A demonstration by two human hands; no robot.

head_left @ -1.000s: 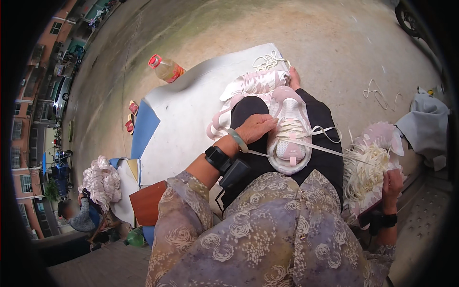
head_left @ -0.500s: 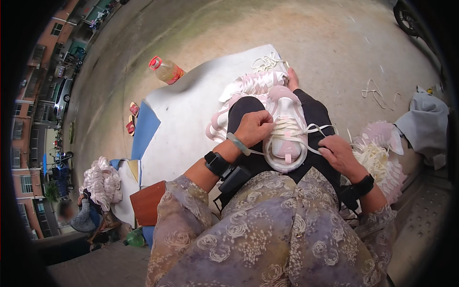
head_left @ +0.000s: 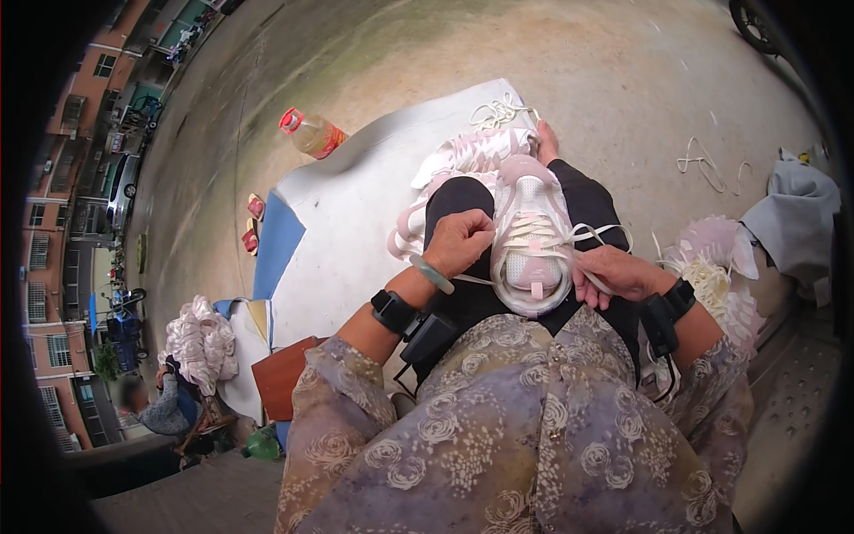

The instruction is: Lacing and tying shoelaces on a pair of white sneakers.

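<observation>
A pink and white sneaker (head_left: 532,191) rests between my knees, toe pointing away and heel toward me. Cream shoelace (head_left: 534,225) crosses its tongue, and one loop stands out to the right. My left hand (head_left: 460,242) is closed in a pinch just left of the shoe; a lace strand runs from the shoe toward its underside, though the grip itself is partly hidden. Against the shoe's right side, my right hand (head_left: 616,274) has its fingers curled around another strand. Several more pink and white shoes (head_left: 485,153) lie beyond my left knee.
A white sheet (head_left: 347,214) spreads ahead, with loose laces (head_left: 500,111) at its far edge and a red-capped bottle (head_left: 311,133) beside it. Cream laces (head_left: 709,289) lie on shoe parts at right, near grey cloth (head_left: 792,218). Another person (head_left: 165,405) sits far left beside piled shoes (head_left: 200,343).
My right hand has moved left and closer to the shoe, turning so its fingers curl beside the heel. My left hand has shifted slightly left, away from the laces.
</observation>
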